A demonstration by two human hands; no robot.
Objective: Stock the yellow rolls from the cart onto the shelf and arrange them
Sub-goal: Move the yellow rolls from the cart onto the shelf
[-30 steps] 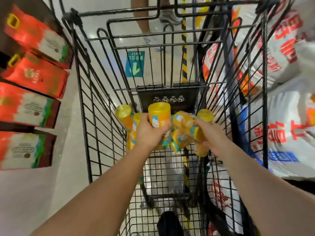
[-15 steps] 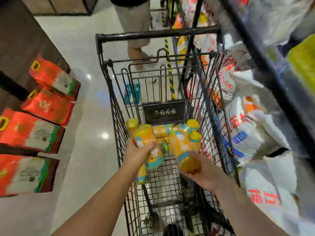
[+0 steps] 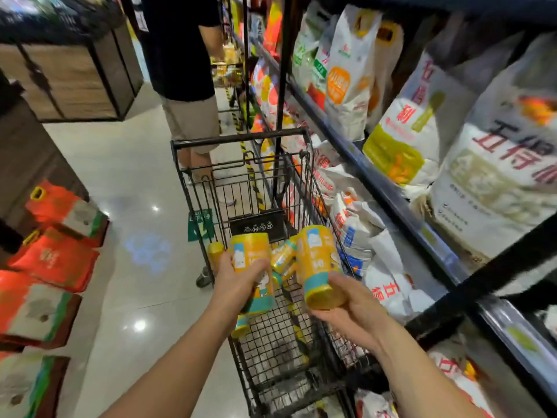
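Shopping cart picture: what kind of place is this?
Most likely a supermarket aisle: a wire shopping cart with yellow rolls in it, a shelf of big printed sacks on the right, and red packaged goods on the left.

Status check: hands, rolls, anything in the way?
Left hand grips yellow roll, right hand grips second roll, both above cart. Loose rolls lie inside. Person stands beyond cart.

The cart (image 3: 241,139) is matt black-coated metal wire. The yellow rolls (image 3: 250,251) wear smooth printed wrap with a faint sheen. The floor (image 3: 135,176) is polished tile, glossy with lamp glare. The far left crate (image 3: 69,79) shows wood grain. The right-hand sacks (image 3: 497,182) look smooth, slightly shiny.
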